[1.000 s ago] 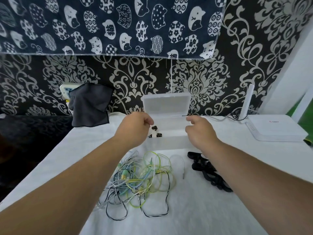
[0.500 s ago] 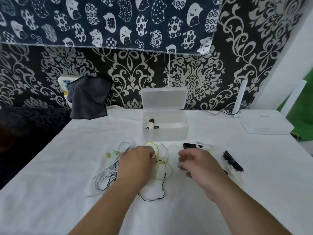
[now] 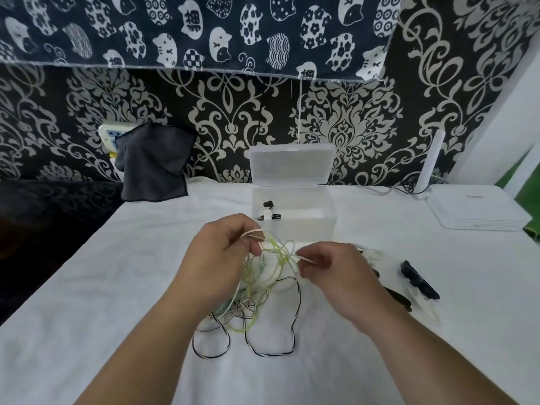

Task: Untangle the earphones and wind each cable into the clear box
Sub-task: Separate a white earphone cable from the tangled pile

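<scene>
A tangle of earphone cables, yellow-green, white, pale blue and black-and-white striped, hangs from my hands down onto the white cloth. My left hand pinches a white strand at the top of the tangle. My right hand pinches another white strand on the right side. Both hands hold the bundle lifted just in front of the clear box. The box stands open with its lid upright against the wall. Small black and white items lie inside it at the left.
Black clips or ties lie on the cloth right of my right hand. A white router with an upright antenna sits at the far right. A dark grey cloth hangs at the back left. The table's left edge drops to a dark floor.
My hands came back from the box to the tangle, gripped strands and lifted the bundle off the cloth. The cables now hang bunched between my hands instead of lying spread out.
</scene>
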